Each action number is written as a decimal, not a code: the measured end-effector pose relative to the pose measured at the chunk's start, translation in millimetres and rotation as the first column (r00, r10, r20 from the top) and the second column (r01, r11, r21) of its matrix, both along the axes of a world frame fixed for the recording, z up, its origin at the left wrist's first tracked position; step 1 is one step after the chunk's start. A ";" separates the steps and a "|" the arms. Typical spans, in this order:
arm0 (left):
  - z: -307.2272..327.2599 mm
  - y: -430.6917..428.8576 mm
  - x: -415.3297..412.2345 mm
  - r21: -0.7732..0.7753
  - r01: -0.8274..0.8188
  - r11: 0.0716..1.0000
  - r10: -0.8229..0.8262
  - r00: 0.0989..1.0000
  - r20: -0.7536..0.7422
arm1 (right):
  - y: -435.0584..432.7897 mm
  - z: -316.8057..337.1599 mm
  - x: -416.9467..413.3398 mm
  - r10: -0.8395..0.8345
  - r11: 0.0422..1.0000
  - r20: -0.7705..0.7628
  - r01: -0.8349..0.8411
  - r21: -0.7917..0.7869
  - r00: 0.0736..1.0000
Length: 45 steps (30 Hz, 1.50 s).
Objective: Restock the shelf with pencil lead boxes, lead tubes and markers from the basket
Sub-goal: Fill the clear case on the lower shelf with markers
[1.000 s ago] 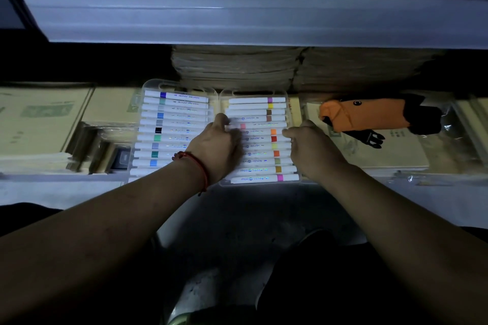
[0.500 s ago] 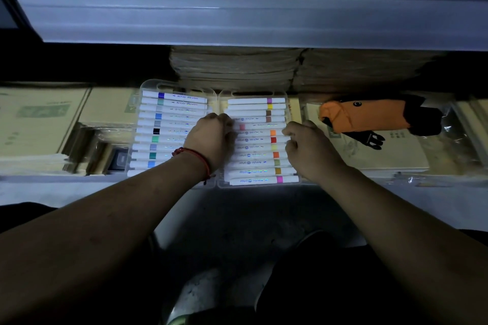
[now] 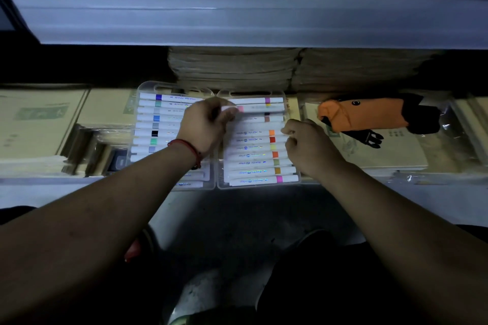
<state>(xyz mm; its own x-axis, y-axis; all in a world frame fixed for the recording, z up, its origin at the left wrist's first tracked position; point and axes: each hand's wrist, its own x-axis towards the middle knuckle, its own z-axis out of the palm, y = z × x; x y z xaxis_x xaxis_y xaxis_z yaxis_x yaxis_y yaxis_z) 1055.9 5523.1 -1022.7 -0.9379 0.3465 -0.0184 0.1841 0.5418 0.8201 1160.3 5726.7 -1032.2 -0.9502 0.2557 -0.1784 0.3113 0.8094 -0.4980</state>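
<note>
The left hand (image 3: 204, 126) pinches a pink-banded marker (image 3: 239, 109) lying left-right, just beyond the marker case's (image 3: 257, 187) gap (image 3: 253, 125) (right hand (image 3: 310, 149) curled alongside, grip unclear).

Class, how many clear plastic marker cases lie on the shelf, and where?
2. One clear plastic marker case lies left, partly under the left hand holding a pink-banded white marker; the second case lies right beside it. Others may be hidden.
</note>
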 end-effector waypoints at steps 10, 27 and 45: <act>15.4 -5.2 -0.6 0.239 0.014 0.971 -0.065 0.976 0.206 | -5.4 8.4 -5.8 -0.052 0.998 -0.146 0.056 0.025 0.988; 13.0 -3.6 23.5 0.339 -0.023 0.941 -0.183 0.807 0.561 | -26.9 23.4 -11.8 -0.012 0.854 -0.027 -0.004 -0.520 1.000; -8.8 -6.6 9.1 -0.140 0.168 0.976 -0.153 0.982 0.111 | -2.3 -4.1 -19.9 -0.320 0.855 -0.066 0.258 -0.450 0.945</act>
<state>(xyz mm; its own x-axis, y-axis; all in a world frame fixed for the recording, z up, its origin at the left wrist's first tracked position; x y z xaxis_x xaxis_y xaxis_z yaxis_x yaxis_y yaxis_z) 1065.0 5516.6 -1031.4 -0.8613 0.4786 -0.1706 0.2005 0.6287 0.7513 1140.5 5724.4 -1036.3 -0.8678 0.4500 -0.2110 0.4030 0.3886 -0.8286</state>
